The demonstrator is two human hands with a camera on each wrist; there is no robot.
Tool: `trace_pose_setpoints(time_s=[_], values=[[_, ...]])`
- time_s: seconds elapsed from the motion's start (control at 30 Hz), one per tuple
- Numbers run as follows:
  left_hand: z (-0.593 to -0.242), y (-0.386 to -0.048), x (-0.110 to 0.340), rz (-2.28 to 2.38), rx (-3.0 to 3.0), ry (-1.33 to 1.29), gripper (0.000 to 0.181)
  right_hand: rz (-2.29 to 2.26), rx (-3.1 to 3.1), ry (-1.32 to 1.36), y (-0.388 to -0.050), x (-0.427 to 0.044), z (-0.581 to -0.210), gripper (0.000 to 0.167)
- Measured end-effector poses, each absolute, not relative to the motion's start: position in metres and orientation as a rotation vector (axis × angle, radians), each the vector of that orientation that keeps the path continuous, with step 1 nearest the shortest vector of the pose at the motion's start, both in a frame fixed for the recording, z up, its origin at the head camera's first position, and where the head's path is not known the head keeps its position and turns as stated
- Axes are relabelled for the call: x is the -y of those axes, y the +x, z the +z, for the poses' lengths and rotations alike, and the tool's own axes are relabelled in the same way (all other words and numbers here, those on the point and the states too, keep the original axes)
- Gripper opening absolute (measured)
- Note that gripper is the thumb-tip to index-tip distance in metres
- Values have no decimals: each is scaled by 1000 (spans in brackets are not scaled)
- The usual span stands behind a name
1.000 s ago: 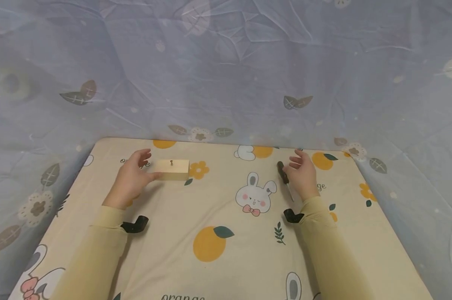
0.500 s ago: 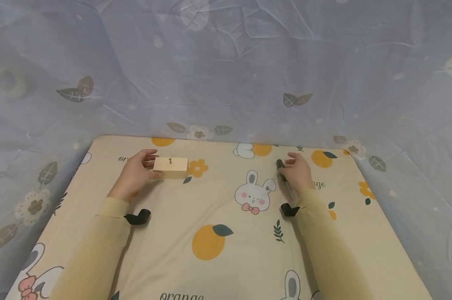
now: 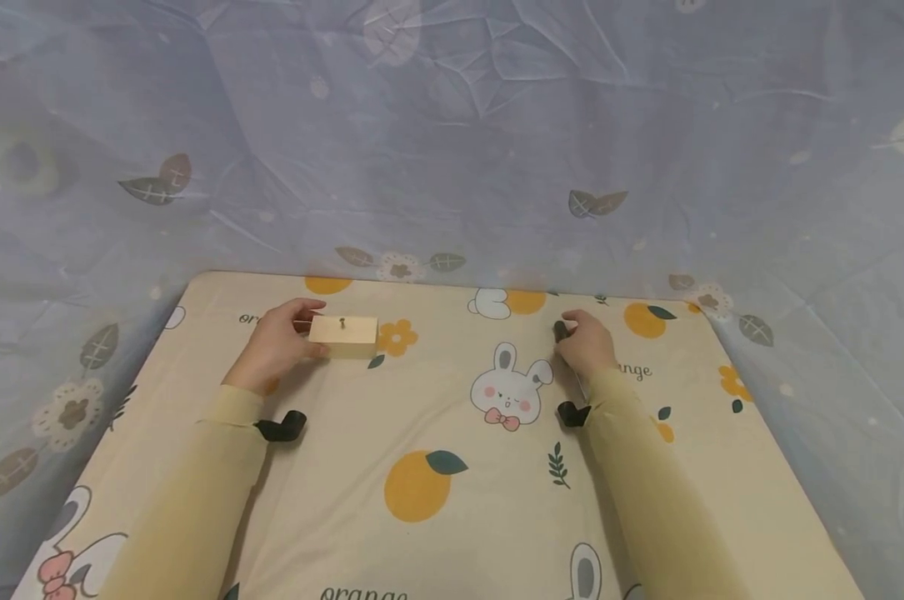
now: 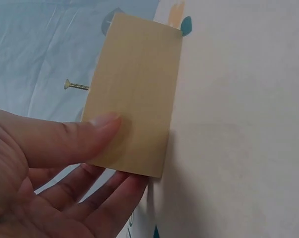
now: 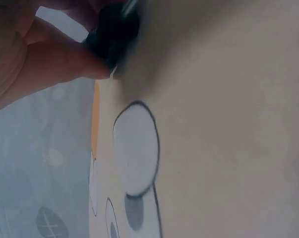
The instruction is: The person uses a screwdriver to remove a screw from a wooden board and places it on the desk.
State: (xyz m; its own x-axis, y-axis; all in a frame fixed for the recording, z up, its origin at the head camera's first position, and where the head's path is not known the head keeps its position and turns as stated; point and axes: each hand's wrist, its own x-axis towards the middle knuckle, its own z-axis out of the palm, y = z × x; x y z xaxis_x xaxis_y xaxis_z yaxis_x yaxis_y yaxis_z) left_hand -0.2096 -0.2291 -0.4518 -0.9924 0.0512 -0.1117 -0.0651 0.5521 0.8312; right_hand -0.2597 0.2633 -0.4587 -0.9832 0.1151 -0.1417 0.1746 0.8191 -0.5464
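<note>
A pale wooden block point(image 3: 354, 340) lies on the cloth-covered table, left of the middle in the head view. From its top face a brass-coloured screw point(image 4: 76, 85) sticks up, its head well clear of the wood. My left hand point(image 3: 275, 342) holds the block's left end, the thumb flat on the near face and the fingers behind, partly hidden. Farther right, my right hand point(image 3: 590, 346) pinches the dark handle of a screwdriver point(image 3: 561, 331) between thumb and fingers. The screwdriver's thin shaft points back toward me, mostly covered by the hand in the head view.
The table's cream cloth point(image 3: 332, 517) is printed with oranges, flowers and rabbits. Pale blue-grey fabric point(image 3: 452, 150) hangs behind the table and along both sides. A black wrist camera mount point(image 3: 282, 427) juts from the left sleeve, with another point(image 3: 573, 414) on the right.
My right hand has moved left onto the screwdriver's handle and taken hold of it. My left hand has slid slightly right, its fingers closing in behind the block, which stays in place.
</note>
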Motion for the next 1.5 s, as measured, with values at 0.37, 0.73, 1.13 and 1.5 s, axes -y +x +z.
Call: trace_pose_setpoints(time_s=[0.37, 0.73, 1.13, 1.5], values=[[-450, -208, 229, 1328, -2671, -36, 61, -874, -2894, 206, -264, -271, -454, 67], [-441, -202, 202, 1362, -2617, -34, 59, -1159, -2939, 242, -263, -272, -439, 61], [-446, -183, 130, 1333, -2621, 177, 58, -1542, -2962, 156, -255, -252, -421, 60], [-445, -165, 89, 1378, -2573, 244, 55, -1863, -2932, -72, -225, -216, -382, 61]])
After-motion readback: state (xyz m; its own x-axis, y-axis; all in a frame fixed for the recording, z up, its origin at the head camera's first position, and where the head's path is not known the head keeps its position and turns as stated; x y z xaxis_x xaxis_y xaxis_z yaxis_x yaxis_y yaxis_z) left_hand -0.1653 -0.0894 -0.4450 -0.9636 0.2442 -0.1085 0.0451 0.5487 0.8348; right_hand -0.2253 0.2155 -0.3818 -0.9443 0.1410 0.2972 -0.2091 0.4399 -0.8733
